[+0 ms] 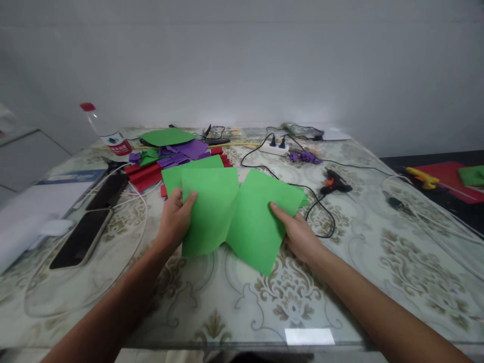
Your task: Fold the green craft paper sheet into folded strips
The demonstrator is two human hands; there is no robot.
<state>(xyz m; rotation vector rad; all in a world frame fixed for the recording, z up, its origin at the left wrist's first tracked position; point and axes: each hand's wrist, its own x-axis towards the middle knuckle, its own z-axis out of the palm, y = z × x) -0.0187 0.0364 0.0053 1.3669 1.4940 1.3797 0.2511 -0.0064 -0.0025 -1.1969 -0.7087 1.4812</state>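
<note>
In front of me, above the patterned tabletop, both hands hold green paper [209, 214] by its outer sides. Its left and right parts meet at a crease or seam in the middle, with a notch at the top; whether they are one folded piece or two, I cannot tell. My left hand [177, 214] pinches the left edge, thumb in front. Thumb on the face, my right hand [297, 229] grips the right part. Another green sheet [170, 176] shows behind the left part. Beyond it lie red paper pieces [143, 176] and purple paper pieces [192, 149].
A bottle with a red cap [113, 136] stands at the back left. Two dark phones [81, 239] and white cables lie on the left. A power strip [274, 147], a black glue gun [335, 182] and its cord are behind and right. A yellow glue gun [422, 177] lies far right.
</note>
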